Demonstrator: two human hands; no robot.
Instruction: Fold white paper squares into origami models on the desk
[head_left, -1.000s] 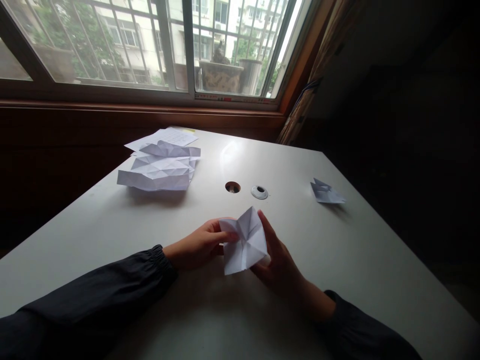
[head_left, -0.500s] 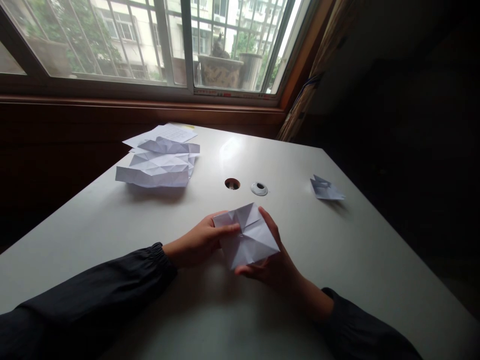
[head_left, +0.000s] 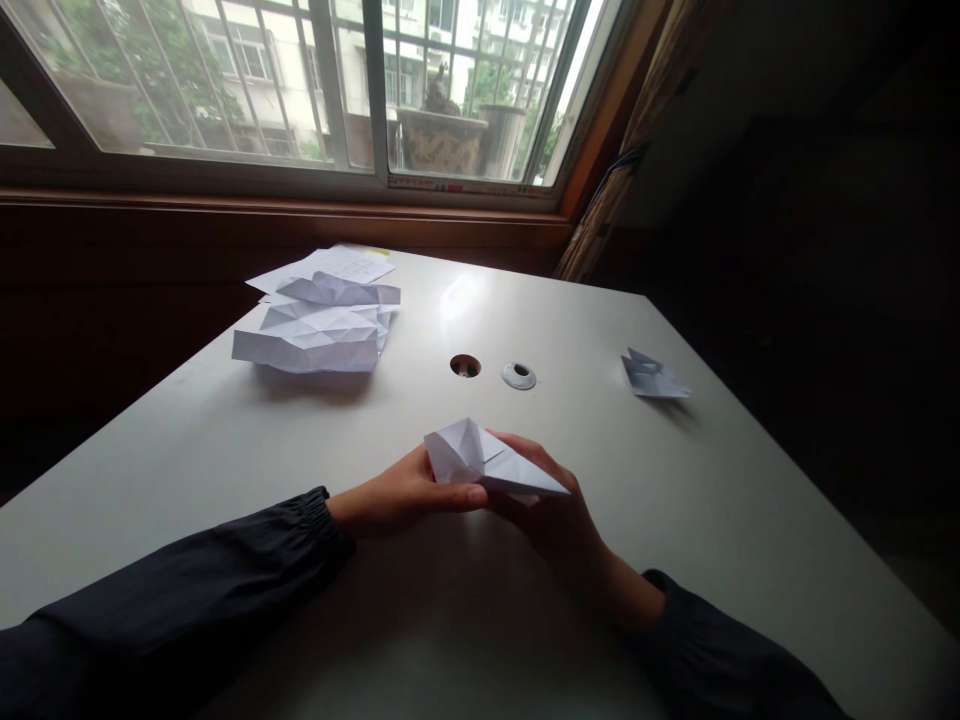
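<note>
Between my hands, above the near part of the white table, is a folded white paper with creases running across it. It is bent, with a pointed corner toward the right. My left hand grips its left side, thumb along the near edge and the other fingers hidden behind. My right hand closes round the right side from behind and below; some of its fingers are covered by the paper.
Creased sheets lie at the far left, by a printed sheet. A small folded paper rests at the right. A round hole and its white ring cover are mid-table. Beyond is a barred window.
The paper, a flat-facing square before, has been tilted and squeezed into a narrower bent shape. My left thumb has moved down from its centre to the near edge. My right fingers have drawn closer.
</note>
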